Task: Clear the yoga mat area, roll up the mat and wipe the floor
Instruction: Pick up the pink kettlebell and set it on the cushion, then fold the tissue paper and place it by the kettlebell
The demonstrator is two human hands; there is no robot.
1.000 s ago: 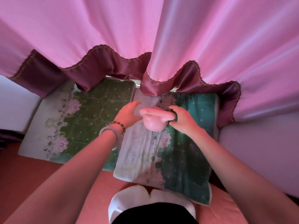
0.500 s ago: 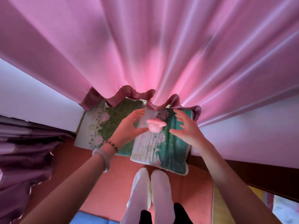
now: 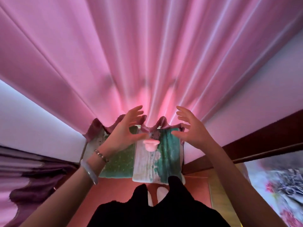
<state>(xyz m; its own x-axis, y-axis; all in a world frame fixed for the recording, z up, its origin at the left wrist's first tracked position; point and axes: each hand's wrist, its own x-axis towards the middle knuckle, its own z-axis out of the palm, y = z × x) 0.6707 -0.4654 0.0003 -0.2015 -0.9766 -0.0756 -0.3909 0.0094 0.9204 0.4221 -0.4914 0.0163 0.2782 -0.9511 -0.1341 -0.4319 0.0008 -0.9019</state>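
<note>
A small pink cup-shaped object (image 3: 151, 145) rests on the right one of two green floral cushions (image 3: 165, 154), which lie side by side on the floor under the hem of a pink curtain (image 3: 147, 54). My left hand (image 3: 124, 131) hovers above and left of the pink object, fingers spread, holding nothing. My right hand (image 3: 190, 128) hovers to its right, also spread and empty. Neither hand touches the object. The left cushion (image 3: 121, 163) lies partly under my left wrist. No yoga mat is recognisable in view.
Reddish floor (image 3: 114, 190) lies in front of the cushions, with my dark-clothed legs and white-socked feet (image 3: 157, 195) on it. A purple curtain (image 3: 32, 174) hangs at left. A dark wooden ledge (image 3: 262, 141) and a blurred patterned fabric (image 3: 282, 190) are at right.
Both hands have let go of the pink object, which stays on the right cushion, and have risen and spread apart. My view has pulled back and upward, as if I am standing up.
</note>
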